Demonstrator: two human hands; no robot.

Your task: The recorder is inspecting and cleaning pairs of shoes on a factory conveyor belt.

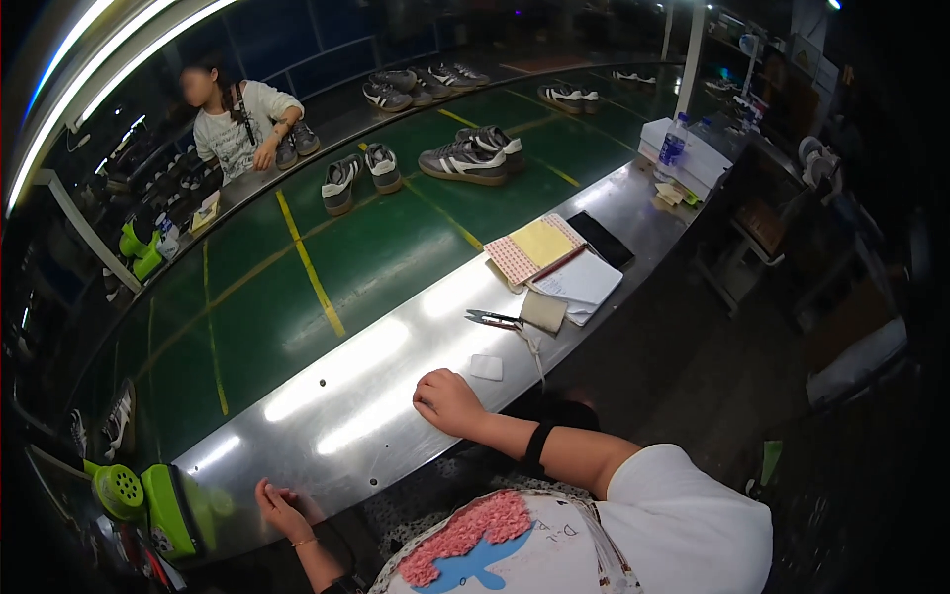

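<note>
The right hand (447, 404) rests loosely curled on the metal table (332, 460) — just beyond it, slightly to its right, lies a small white square (486, 367). Farther past that hand are dark snips (503, 322), a beige pad (543, 310) and a patterned notebook (503, 259). The left hand (285, 511), fingers loosely bent, is at the near edge, with a green device (170, 510) to its left. Ahead of both hands — across the metal — a green belt (376, 287) carries grey shoes (461, 165).

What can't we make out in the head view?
All in the head view:
Right hand: curled fingertips hidden by the hand itself; can't tell whether it holds anything.
Left forearm: cut off by the lower edge.
White pages: writing too small.
Farthest shoes: too small for detail.
</note>
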